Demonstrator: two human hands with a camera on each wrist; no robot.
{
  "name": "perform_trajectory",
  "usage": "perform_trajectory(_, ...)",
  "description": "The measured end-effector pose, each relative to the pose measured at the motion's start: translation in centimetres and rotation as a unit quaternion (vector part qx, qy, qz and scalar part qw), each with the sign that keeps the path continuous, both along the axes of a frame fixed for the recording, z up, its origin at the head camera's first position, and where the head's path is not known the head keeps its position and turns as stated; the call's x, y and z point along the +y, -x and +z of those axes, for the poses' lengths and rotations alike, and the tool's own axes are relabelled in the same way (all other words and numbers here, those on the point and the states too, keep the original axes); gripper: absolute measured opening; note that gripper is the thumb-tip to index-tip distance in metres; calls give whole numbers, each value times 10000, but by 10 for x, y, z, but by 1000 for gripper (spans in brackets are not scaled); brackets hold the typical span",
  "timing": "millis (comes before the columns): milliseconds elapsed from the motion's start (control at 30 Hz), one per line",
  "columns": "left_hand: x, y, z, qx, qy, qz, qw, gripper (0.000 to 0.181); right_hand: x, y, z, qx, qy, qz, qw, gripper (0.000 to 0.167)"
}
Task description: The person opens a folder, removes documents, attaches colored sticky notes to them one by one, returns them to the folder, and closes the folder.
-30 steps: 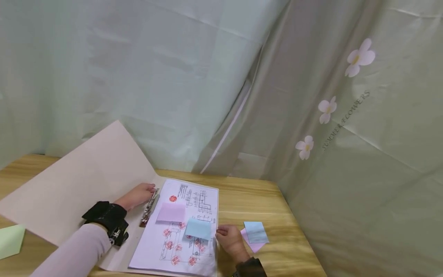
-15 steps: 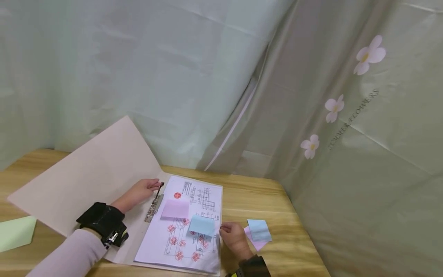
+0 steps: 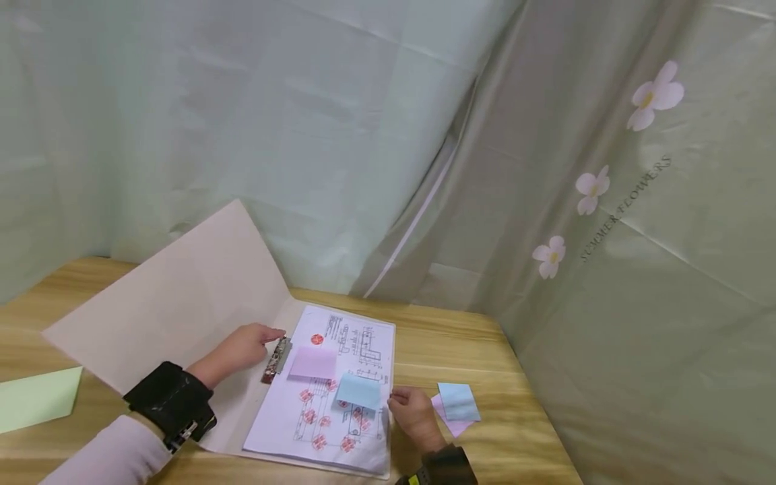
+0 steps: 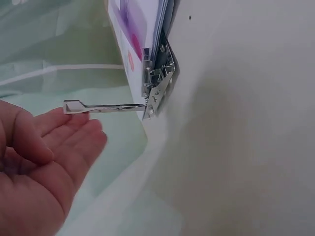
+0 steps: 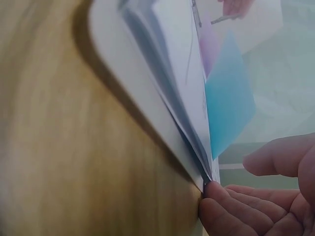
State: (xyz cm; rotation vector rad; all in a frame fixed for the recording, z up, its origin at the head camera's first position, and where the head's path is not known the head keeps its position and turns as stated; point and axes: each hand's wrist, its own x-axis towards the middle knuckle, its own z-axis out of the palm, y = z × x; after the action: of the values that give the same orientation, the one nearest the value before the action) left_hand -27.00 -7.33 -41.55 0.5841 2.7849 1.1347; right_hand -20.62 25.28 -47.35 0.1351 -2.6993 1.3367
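A pale file folder [image 3: 182,283] lies with its cover raised to the left. Inside, printed drawings with red stamps [image 3: 315,431] carry a pink sticky note [image 3: 312,364] and a blue sticky note [image 3: 358,391]. My left hand [image 3: 239,348] is at the upper end of the folder's metal clip [image 3: 277,360]. In the left wrist view the clip's lever [image 4: 108,107] stands out from its base, and the fingertips [image 4: 91,135] are at its free end. My right hand [image 3: 415,412] touches the folder's right edge with its fingertips, thumb apart from it.
Right of the folder, a blue sticky note [image 3: 459,402] overlaps a pink one [image 3: 451,424] on the wooden table [image 3: 448,343]. A light green paper [image 3: 39,399] lies at the left. Behind hangs a curtain [image 3: 291,135] with printed flowers.
The clip's lever shows raised since a second ago. My left fingers have shifted at the clip's upper end. My right hand stays at the folder's edge while the head view turns slightly left.
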Motion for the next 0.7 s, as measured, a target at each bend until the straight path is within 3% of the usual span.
perform_trajectory(200,-4,-11,-7,-401,309,162,9986,27,-1,-1,0,-28,118,85,9999,22)
perform_trajectory(333,-6,-16,-12,-436,512,226,9975,17,-1,-1,1,20,49,133,9999,22)
perform_trajectory(700,-4,-27,-23,-78,1117,-381,9930,20,1,-2,1,65,95,316,9994,21)
